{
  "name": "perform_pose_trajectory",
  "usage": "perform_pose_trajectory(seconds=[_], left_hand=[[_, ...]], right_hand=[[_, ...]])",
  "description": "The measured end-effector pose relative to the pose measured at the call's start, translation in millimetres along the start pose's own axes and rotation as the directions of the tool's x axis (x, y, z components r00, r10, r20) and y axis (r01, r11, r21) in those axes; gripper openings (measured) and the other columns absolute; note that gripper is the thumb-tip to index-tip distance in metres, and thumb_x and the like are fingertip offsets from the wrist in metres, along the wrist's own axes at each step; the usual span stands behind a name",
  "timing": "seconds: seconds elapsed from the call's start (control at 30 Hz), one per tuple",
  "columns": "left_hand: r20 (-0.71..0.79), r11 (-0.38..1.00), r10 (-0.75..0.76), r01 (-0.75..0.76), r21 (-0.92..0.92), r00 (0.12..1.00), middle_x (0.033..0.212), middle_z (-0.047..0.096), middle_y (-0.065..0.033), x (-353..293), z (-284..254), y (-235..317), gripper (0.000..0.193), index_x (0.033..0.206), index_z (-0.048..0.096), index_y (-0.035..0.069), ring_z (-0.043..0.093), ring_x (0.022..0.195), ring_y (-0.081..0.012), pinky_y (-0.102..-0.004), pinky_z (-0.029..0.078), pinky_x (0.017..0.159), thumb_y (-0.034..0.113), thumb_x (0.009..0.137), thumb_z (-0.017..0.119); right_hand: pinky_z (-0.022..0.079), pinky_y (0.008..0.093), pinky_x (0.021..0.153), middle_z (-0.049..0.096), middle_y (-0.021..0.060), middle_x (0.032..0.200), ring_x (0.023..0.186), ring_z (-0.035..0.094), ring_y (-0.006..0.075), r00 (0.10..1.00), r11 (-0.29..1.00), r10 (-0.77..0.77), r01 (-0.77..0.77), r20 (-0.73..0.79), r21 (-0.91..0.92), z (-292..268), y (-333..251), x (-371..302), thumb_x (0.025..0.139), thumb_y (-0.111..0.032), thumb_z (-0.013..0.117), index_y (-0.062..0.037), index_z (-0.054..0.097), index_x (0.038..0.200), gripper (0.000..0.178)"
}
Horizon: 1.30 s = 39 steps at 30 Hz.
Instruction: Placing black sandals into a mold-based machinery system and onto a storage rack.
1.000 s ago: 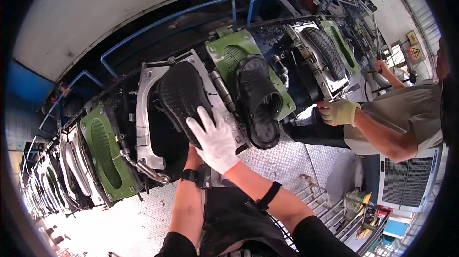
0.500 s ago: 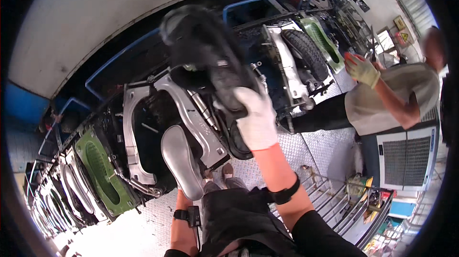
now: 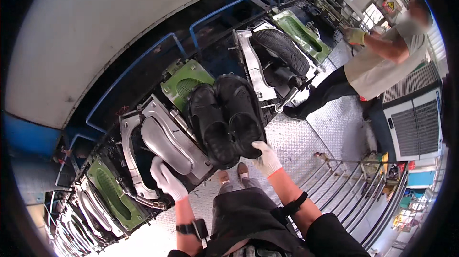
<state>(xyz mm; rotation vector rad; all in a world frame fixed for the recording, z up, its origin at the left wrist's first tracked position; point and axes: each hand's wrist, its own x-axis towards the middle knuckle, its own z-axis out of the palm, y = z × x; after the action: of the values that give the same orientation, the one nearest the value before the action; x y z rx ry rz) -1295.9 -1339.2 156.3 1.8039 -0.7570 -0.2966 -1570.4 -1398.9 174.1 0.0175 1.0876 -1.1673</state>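
At centre, two sandals [image 3: 209, 118], the right hand [image 3: 267, 158] on one heel

Side by side at the middle of the view, the two black sandals sit close against each other, toes toward eleven o'clock and heels toward five. At five o'clock from them, the right hand, in a white glove, pinches the heel of the right sandal between thumb and fingers. Between seven and eight, the left hand [image 3: 168, 179], also gloved in white, has its fingers loosely extended with nothing seen in its grasp; whether it touches the metal beside it, I cannot tell.

At eight o'clock, just beyond the left hand, a grey last [image 3: 165, 143] lies on a silver plate [image 3: 203, 167]. Toward ten, a green mould [image 3: 187, 73] shows past the sandals, partly hidden by them; whether they rest on it is unclear.

At one o'clock, a black sole [image 3: 283, 50] sits in a silver frame [image 3: 256, 68]. A blue rail [image 3: 229, 11] runs behind the row, up to twelve. Between two and three, a co-worker [image 3: 380, 63] stands beside the row. At three is a cooler [image 3: 415, 125]; at four, a metal rack [image 3: 345, 167].
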Motion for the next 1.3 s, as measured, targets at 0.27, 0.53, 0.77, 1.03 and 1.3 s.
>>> perform_pose_trajectory(seconds=[0.27, 0.53, 0.77, 1.03, 1.3], left_hand=[[0.875, 0.371, 0.336, -0.903, 0.217, 0.348, 0.081, 0.061, -0.0234, -0.3, 121.5, 108.3, 0.012, 0.097, 0.062, 0.018, 0.064, 0.065, -0.0361, -0.0477, 0.052, 0.054, 0.019, 0.093, 0.051], [0.878, 0.622, 0.285, -0.771, 0.136, 0.384, 0.105, 0.062, -0.0333, -95.0, 164.9, 179.0, 0.038, 0.104, 0.062, -0.014, 0.058, 0.097, -0.0484, -0.0482, 0.046, 0.086, 0.02, 0.089, 0.059], [0.421, -0.008, 0.705, -0.6, -0.8, -0.571, 0.107, 0.065, -0.0238, -353.3, 213.7, 336.9, 0.031, 0.105, 0.065, -0.006, 0.062, 0.102, -0.0378, -0.0422, 0.049, 0.088, 0.009, 0.078, 0.062], [0.09, 0.01, 0.495, -0.097, -0.995, -0.864, 0.08, 0.07, -0.0164, -670.4, 208.0, 552.7, 0.02, 0.077, 0.074, 0.009, 0.069, 0.074, -0.0322, -0.0447, 0.055, 0.063, 0.019, 0.077, 0.057], [0.065, 0.013, 0.578, -0.071, -0.997, -0.813, 0.087, 0.07, -0.0103, -782.0, 263.9, 519.8, 0.015, 0.083, 0.072, 0.012, 0.067, 0.084, -0.0287, -0.0406, 0.052, 0.069, 0.023, 0.074, 0.066]], right_hand=[[0.045, 0.0364, 0.098, 0.06, 0.0152, 0.121, 0.121, 0.053, 0.0271, 0.994, 0.925, 0.108, -0.099, 0.004, -0.368, -2.1, -6.4, 7.2, 0.083, -0.01, 0.066, -0.0001, 0.054, 0.127, 0.047], [0.042, 0.0255, 0.053, 0.057, -0.0035, 0.083, 0.067, 0.051, 0.0075, 0.823, 0.923, 0.338, -0.194, 0.456, -0.333, -160.9, -5.5, 1.9, 0.083, -0.013, 0.064, -0.0098, 0.055, 0.114, 0.033], [0.05, 0.0337, 0.076, 0.064, 0.0037, 0.104, 0.089, 0.06, 0.016, 0.956, 0.777, -0.26, 0.289, 0.132, -0.559, -350.1, -58.3, -67.2, 0.084, -0.016, 0.067, -0.0043, 0.058, 0.119, 0.038], [0.05, 0.0359, 0.089, 0.061, 0.0113, 0.121, 0.104, 0.06, 0.0205, 0.903, 0.899, -0.428, 0.422, -0.03, -0.113, -428.7, -155.3, -146.3, 0.091, -0.016, 0.062, -0.005, 0.048, 0.134, 0.047], [0.053, 0.0377, 0.085, 0.061, 0.0119, 0.121, 0.102, 0.062, 0.0221, 0.861, 0.887, -0.445, 0.387, -0.246, -0.252, -450.3, -229.4, -118.2, 0.093, -0.021, 0.058, -0.003, 0.044, 0.136, 0.048]])
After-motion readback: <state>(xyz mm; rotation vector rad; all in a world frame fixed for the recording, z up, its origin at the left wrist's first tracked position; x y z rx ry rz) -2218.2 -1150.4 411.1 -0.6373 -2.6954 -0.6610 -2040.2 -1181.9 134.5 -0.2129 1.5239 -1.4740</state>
